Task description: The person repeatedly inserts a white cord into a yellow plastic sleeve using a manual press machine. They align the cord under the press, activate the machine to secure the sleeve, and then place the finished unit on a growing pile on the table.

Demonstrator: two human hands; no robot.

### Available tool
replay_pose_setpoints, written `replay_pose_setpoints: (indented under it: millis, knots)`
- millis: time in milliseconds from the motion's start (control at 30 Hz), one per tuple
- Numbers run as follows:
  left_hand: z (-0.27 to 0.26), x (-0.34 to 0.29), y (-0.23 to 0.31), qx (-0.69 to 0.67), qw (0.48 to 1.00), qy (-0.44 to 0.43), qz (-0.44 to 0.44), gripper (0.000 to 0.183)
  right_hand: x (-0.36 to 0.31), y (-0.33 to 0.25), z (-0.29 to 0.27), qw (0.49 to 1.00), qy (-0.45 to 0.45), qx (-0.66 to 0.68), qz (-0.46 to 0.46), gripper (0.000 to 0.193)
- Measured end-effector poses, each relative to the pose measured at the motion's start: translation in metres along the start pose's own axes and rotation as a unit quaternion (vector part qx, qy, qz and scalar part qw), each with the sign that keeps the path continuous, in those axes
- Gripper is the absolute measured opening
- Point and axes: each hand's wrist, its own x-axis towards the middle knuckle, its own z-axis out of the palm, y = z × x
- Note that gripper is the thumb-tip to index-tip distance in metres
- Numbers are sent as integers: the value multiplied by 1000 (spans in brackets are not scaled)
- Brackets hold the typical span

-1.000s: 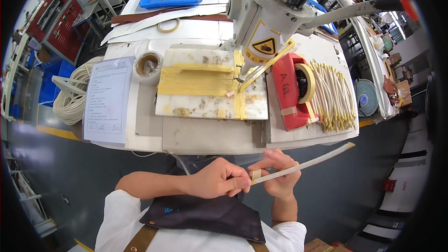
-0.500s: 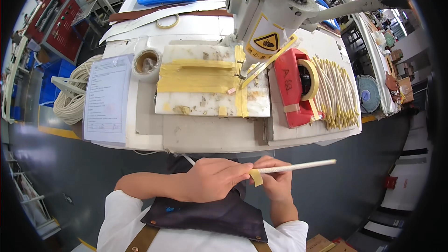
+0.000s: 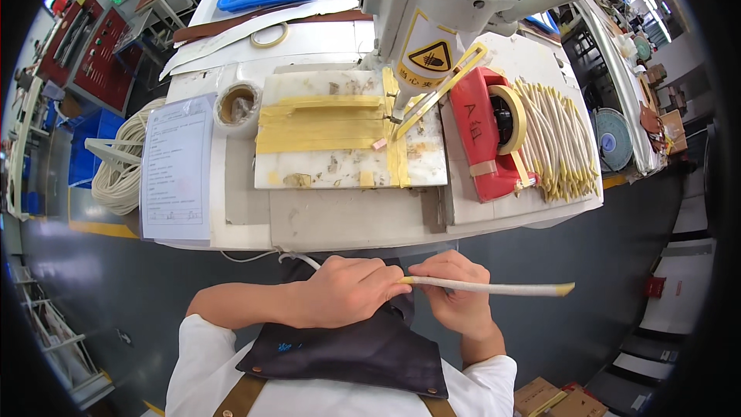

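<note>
In front of my apron I hold a white cord (image 3: pixel 502 289) level, just off the table's near edge. Its free end on the right is wrapped in yellow tape. My left hand (image 3: pixel 347 291) is closed round the cord, its thumb and fingertips pinching beside a second band of yellow tape (image 3: pixel 407 280). My right hand (image 3: pixel 457 299) grips it just right of that band, the cord crossing over the fingers. More white cord (image 3: pixel 299 259) shows behind my left hand and runs to the table's front edge.
A red tape dispenser (image 3: pixel 472 135) and a row of cut cords (image 3: pixel 554 139) with yellow-taped ends lie on the right. Centrally, a press (image 3: pixel 421 38) stands over a taped pale slab (image 3: pixel 309 176). Coiled cord (image 3: pixel 122 185) hangs left, beside a paper sheet (image 3: pixel 177 177).
The loose yellow tape flap that hung from the cord now lies wrapped round it. My right hand has shifted slightly right, and the cord's free end has dropped a little.
</note>
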Motion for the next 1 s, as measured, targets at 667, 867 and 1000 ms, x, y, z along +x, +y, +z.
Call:
replay_pose_setpoints:
  millis: [667, 867, 1000]
  knots:
    - [11, 5, 3, -555, 726, -135, -383, 33, 10, 39, 27, 964, 147, 196, -106, 27]
    - [18, -6, 18, -133, 981, 93, -105, 16, -10, 47, 23, 954, 83, 288, 8, 28]
    - [21, -9, 12, -15, 994, 100, -47, 17, -13, 49, 38, 932, 88, 351, 10, 24]
